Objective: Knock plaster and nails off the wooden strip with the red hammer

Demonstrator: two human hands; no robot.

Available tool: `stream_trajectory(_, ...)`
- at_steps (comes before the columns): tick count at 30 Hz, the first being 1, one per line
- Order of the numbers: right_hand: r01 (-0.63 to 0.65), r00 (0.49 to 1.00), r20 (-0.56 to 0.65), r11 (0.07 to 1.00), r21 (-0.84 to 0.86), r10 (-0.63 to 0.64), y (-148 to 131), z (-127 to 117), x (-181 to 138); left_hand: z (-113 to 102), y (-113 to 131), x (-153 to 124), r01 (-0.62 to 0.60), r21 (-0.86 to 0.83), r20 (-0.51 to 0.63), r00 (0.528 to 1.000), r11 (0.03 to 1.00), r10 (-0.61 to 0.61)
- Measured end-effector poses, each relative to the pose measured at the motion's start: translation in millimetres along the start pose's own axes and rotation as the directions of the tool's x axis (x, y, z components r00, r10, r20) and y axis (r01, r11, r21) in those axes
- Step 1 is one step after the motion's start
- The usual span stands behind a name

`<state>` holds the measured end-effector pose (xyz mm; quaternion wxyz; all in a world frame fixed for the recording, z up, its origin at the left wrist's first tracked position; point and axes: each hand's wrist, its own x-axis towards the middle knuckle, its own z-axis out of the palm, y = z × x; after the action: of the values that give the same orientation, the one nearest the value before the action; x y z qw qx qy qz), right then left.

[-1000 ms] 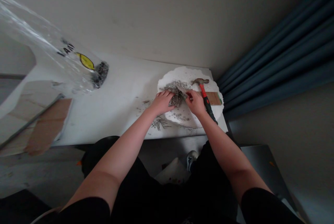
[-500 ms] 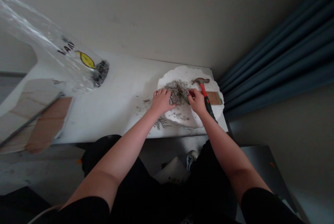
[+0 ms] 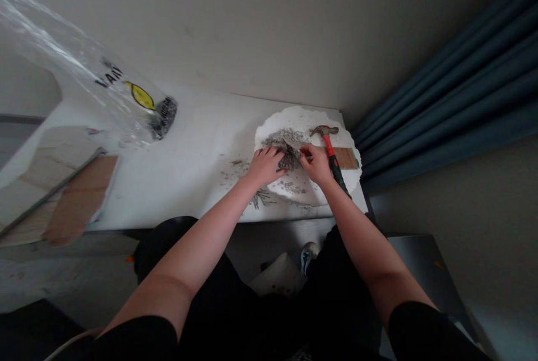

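Observation:
A grey, speckled, crumbly lump lies on a white sheet with a ragged edge. My left hand curls around the lump's near left side, thumb on the near edge, fingers over the top. Opposite it, my right hand pinches a thin, pointed greyish piece that angles across the lump; its exact kind is unclear. Grey crumbs are scattered over the sheet. Just beyond the right hand rests a claw hammer with a red and black handle, lying partly across a brown wooden strip.
Several thin nails or sticks lie at the table's front edge. On the left are a clear plastic wrap roll with a yellow mark, a brown board and a dark rod. A blue curtain hangs at right.
My left hand has shifted slightly right and nearer, further over the lump. My right hand stays near its place, turned a little around the pointed piece.

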<state>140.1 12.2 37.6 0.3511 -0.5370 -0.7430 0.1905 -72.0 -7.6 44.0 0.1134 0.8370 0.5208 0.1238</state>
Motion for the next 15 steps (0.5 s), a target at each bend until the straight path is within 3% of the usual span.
stream_trajectory(6, 0.184, 0.971, 0.189, 0.958, -0.219, -0.143, -9.3, -1.6, -9.4, -8.8, -9.0, -2.5, 0.083, -0.029, -0.027, 0.996, 0.996, -0.084)
stream_trajectory(11, 0.339, 0.907, 0.329, 0.92, -0.195, -0.264, -11.4, -0.6, -11.6, -24.5, -17.3, -5.2, 0.209, -0.144, -0.221, 0.946, 0.967, -0.237)
stream_trajectory(13, 0.357, 0.89, 0.349, 0.925, -0.133, -0.293, -10.0, -3.8, -9.7, -21.9, -11.0, -5.7, 0.149, -0.149, -0.261, 0.948, 0.978, -0.184)
stream_trajectory(15, 0.319, 0.902, 0.334, 0.943, -0.091, -0.272, -7.4, -10.5, -7.0, -11.3, -0.4, -5.9, -0.012, -0.111, -0.21, 0.978, 0.994, -0.012)
